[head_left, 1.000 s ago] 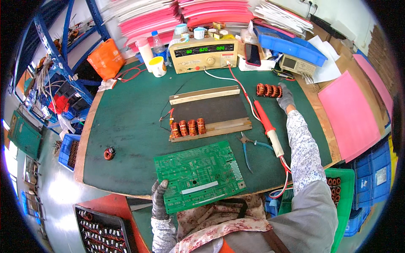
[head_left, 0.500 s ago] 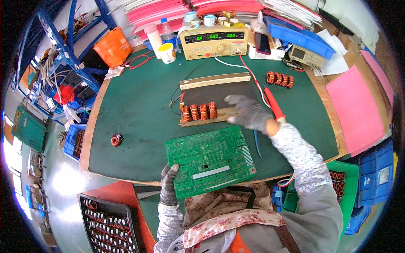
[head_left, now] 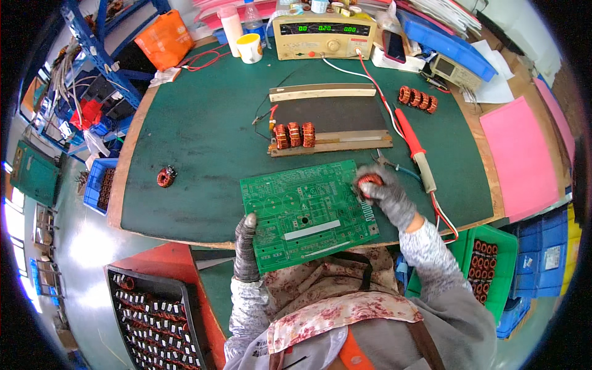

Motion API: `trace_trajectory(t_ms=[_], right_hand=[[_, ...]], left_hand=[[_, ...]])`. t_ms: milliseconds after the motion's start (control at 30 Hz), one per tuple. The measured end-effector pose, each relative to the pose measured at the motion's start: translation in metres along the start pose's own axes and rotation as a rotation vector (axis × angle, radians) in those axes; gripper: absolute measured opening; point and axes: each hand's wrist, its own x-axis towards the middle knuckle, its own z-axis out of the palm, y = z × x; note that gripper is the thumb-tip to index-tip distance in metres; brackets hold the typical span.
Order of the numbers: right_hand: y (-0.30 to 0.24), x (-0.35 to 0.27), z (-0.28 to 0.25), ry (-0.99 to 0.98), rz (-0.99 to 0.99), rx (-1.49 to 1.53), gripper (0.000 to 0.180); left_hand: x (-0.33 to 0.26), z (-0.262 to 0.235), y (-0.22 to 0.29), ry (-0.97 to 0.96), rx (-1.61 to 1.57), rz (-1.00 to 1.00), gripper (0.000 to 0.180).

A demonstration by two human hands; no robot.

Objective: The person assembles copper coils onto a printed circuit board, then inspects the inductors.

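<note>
A green circuit board (head_left: 277,192) lies tilted at the bench's near edge, partly overhanging it. My left hand (head_left: 246,250), in a grey glove, holds the board by its left edge, thumb on top. A copper-wound toroid coil (head_left: 368,180) is gripped in the gloved fingers of my right hand (head_left: 388,196), just above the board's upper right corner. Beyond the board, three upright coils (head_left: 295,135) stand in a row on a dark fixture plate (head_left: 345,115) with pale rails.
A red-tipped probe (head_left: 410,132) and blue-handled pliers (head_left: 398,166) lie to the right. Several coils (head_left: 418,98) sit farther back, and a single coil (head_left: 165,177) lies left. A power supply (head_left: 324,38) stands behind; a green bin (head_left: 501,246) of coils sits lower right.
My right hand has come back from the fixture toward the board and now holds a coil. The row on the fixture has one coil fewer. My left hand keeps its hold on the board.
</note>
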Motion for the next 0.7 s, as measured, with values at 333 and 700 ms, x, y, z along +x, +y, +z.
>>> trace_trajectory(t_ms=[333,700], right_hand=[[0.016,-0.029,0.021,0.184,-0.043,-0.025,0.021],[0.018,-0.025,0.02,0.18,-0.168,-0.142,0.017]], left_hand=[[0.008,-0.012,-0.008,-0.011,-0.112,-0.068,0.082],[0.005,-0.001,-0.003,-0.008,-0.108,-0.07,0.082]])
